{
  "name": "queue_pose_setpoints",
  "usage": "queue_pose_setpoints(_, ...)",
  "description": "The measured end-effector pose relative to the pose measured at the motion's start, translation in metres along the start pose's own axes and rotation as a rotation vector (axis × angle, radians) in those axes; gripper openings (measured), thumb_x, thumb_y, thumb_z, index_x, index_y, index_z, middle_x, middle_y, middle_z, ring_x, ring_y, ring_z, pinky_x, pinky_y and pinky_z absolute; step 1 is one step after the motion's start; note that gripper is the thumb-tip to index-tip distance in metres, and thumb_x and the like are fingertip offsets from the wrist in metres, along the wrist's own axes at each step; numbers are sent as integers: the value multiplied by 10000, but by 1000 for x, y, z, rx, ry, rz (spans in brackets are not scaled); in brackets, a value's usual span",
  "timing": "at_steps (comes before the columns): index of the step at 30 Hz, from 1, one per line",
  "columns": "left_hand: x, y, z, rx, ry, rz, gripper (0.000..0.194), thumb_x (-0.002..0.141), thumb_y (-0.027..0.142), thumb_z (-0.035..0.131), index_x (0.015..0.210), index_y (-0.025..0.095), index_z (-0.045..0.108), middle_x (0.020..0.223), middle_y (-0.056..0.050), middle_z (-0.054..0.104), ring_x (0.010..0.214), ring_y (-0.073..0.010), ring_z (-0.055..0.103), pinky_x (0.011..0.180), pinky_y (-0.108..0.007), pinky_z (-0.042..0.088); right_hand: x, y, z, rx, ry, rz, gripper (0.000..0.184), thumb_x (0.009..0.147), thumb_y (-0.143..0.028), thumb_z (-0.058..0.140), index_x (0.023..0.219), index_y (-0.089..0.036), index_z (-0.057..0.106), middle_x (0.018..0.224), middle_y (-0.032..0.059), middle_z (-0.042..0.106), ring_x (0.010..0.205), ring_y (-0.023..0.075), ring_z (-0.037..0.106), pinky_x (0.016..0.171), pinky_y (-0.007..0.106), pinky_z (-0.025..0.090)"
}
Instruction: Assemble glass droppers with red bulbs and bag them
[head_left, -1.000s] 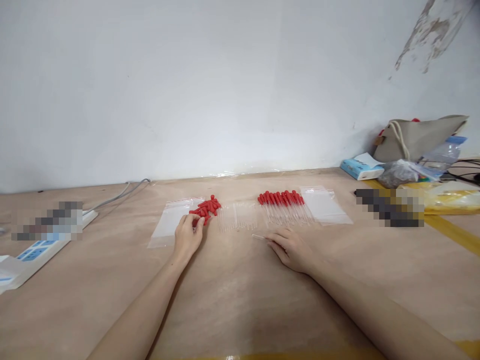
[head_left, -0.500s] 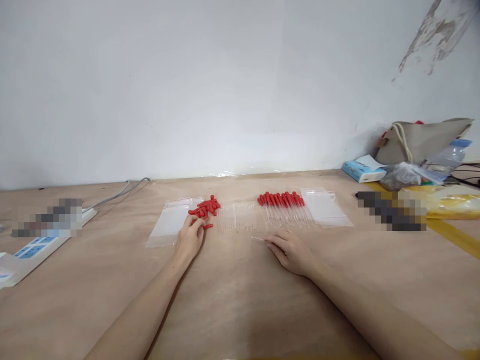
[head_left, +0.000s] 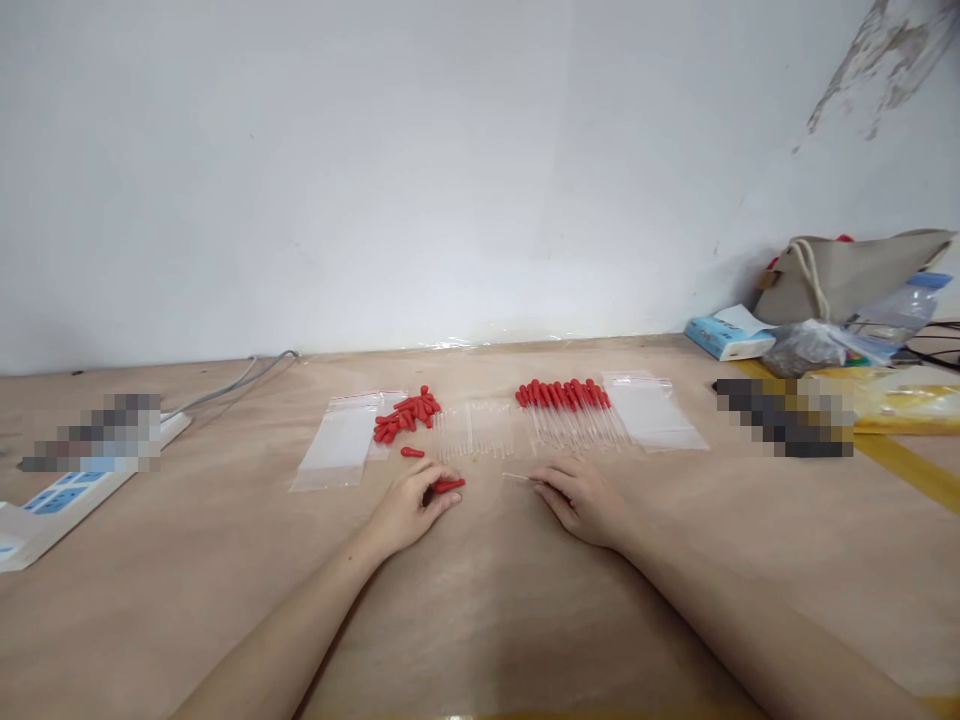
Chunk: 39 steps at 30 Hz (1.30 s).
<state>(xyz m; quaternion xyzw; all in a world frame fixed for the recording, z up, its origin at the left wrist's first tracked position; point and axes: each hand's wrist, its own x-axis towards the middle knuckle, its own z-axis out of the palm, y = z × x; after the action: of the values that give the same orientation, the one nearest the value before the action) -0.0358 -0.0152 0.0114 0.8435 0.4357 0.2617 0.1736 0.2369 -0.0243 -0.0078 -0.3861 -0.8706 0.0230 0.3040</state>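
My left hand [head_left: 414, 500] is closed around a red rubber dropper bulb [head_left: 450, 485], whose narrow end points right. Facing it, my right hand [head_left: 581, 498] pinches a thin clear dropper tube [head_left: 516, 477] that sticks out leftward from the fingertips. A single red bulb [head_left: 412, 453] lies just beyond my left hand, in front of a loose pile of red bulbs [head_left: 405, 415]. Bare clear tubes [head_left: 470, 432] lie side by side in the middle. To their right, several droppers with red bulbs on their tubes [head_left: 566, 400] form a row.
Clear zip bags [head_left: 334, 445] lie left of the bulb pile, and another zip bag [head_left: 658, 415] is right of the dropper row. A power strip [head_left: 82, 495] stands at far left. A tissue box [head_left: 729, 335], a grey bag [head_left: 855, 275] and a blurred dark object [head_left: 784, 418] sit at right.
My left hand has moved from the bulb pile right and nearer to me with a red bulb in it. My right hand has stayed almost still with the tube.
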Motion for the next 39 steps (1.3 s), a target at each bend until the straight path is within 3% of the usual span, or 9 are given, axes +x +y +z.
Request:
queue_pose_setpoints(4, 4, -2, 8, -24, 38, -30, 217, 846, 281, 454, 988, 199, 596, 865, -40, 569, 798, -158, 547, 732, -292, 443, 0, 1, 1, 7, 1, -8, 218, 850, -202, 402, 964, -181, 586, 855, 63, 601, 796, 160, 530, 720, 302, 409)
queue_pose_setpoints(9, 4, 14, 15, -124, 20, -21, 216, 865, 272, 422, 942, 204, 611, 902, -39, 562, 843, -155, 536, 763, -287, 430, 1, 0, 0, -2, -3, -14, 215, 848, -200, 411, 956, -182, 596, 838, 61, 601, 786, 159, 526, 705, 294, 396)
queue_pose_setpoints(26, 1, 33, 21, -296, -23, -75, 173, 857, 288, 434, 894, 186, 568, 844, -11, 602, 781, -141, 547, 712, -247, 428, 6, -19, 4, 86, -24, -82, 259, 844, -165, 413, 1038, -196, 582, 787, 43, 602, 732, 141, 519, 674, 289, 342)
queue_pose_setpoints(39, -2, 33, 22, -198, -63, 25, 198, 869, 279, 421, 855, 197, 601, 827, -17, 620, 780, -142, 556, 725, -259, 437, 7, -14, 7, -13, -60, -128, 268, 830, -149, 432, 1012, -243, 605, 774, 19, 606, 684, 109, 513, 670, 283, 273)
